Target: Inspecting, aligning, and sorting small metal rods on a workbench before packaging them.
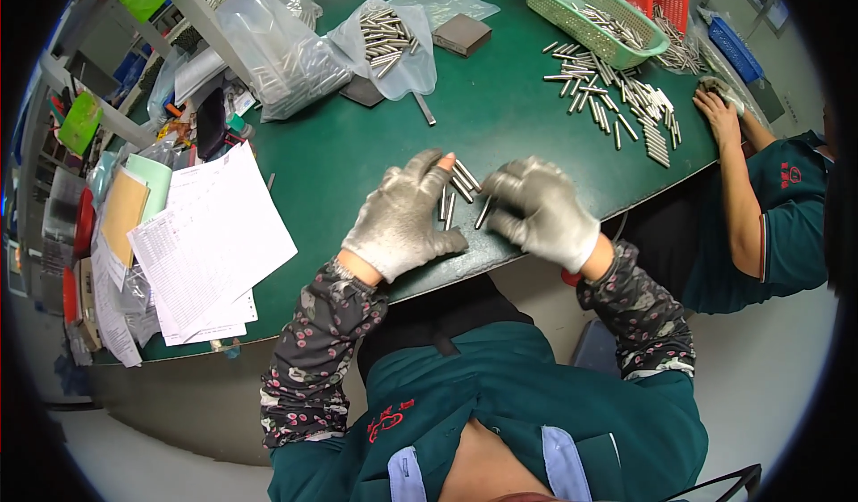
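Grey-white gloves [559,234] cover my left hand [399,216] and my right hand [539,207], which are apart from each other over the green table [357,163], near its edge. Between them lies a small loose group of metal pins [462,180], pointing in slightly different directions. My left hand is spread, with the thumb well away from the fingers, and one fingertip, which comes out of the glove, is just beside the upper pins. My right hand has its fingers bent, next to a single pin [483,212]; whether they grip it, I cannot tell. Farther to the right, a bigger heap of pins [581,103] lies before a light green basket [559,12], which has more pins inside. Ahead of me, an open plastic bag [424,78] also contains pins. Paper sheets [214,234] lie at my left, and at my right a co-worker's hand [716,113] is by the table edge
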Demonstrator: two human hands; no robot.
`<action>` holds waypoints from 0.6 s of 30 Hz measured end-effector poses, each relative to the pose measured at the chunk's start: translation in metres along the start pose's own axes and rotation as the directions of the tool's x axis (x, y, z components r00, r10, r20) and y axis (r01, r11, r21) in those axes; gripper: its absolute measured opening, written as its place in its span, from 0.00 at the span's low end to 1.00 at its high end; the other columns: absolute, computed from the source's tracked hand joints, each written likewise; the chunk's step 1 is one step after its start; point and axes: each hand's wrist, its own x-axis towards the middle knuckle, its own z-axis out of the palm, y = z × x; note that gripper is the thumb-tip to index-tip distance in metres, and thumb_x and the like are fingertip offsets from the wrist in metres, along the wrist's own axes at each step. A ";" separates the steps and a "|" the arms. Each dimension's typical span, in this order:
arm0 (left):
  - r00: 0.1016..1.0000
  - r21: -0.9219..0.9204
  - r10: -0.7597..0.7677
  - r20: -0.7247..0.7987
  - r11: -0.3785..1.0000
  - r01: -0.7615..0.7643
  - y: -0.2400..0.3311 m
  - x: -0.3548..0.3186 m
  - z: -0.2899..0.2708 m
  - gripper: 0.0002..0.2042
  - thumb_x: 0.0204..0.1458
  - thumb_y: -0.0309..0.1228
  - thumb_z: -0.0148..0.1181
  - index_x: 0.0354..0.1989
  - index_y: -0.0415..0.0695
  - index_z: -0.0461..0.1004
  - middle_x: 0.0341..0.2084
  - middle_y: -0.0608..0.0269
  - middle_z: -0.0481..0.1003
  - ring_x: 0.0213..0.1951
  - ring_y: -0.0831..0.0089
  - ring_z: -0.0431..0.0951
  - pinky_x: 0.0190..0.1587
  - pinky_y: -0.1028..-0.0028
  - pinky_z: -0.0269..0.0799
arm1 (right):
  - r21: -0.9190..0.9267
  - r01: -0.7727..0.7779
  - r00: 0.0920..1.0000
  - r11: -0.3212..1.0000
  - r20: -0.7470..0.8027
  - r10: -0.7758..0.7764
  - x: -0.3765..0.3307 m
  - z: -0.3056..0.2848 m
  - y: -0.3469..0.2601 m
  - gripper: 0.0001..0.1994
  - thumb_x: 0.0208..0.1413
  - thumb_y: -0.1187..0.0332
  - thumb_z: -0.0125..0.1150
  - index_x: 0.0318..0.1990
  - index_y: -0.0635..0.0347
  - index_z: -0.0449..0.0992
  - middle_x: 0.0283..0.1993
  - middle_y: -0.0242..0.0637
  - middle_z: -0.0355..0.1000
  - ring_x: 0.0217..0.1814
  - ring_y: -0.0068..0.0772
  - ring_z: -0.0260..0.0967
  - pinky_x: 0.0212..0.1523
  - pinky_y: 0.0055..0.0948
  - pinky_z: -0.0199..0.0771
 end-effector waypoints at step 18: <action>0.976 -0.093 0.065 -0.210 0.992 -0.086 -0.012 0.006 0.022 0.33 0.35 0.35 0.69 0.55 0.42 0.66 0.51 0.51 0.65 0.49 0.56 0.67 0.55 0.64 0.65 | -0.093 0.183 0.975 0.979 0.145 -0.169 0.015 0.005 0.021 0.07 0.41 0.73 0.58 0.31 0.53 0.76 0.34 0.36 0.71 0.40 0.42 0.68 0.41 0.38 0.66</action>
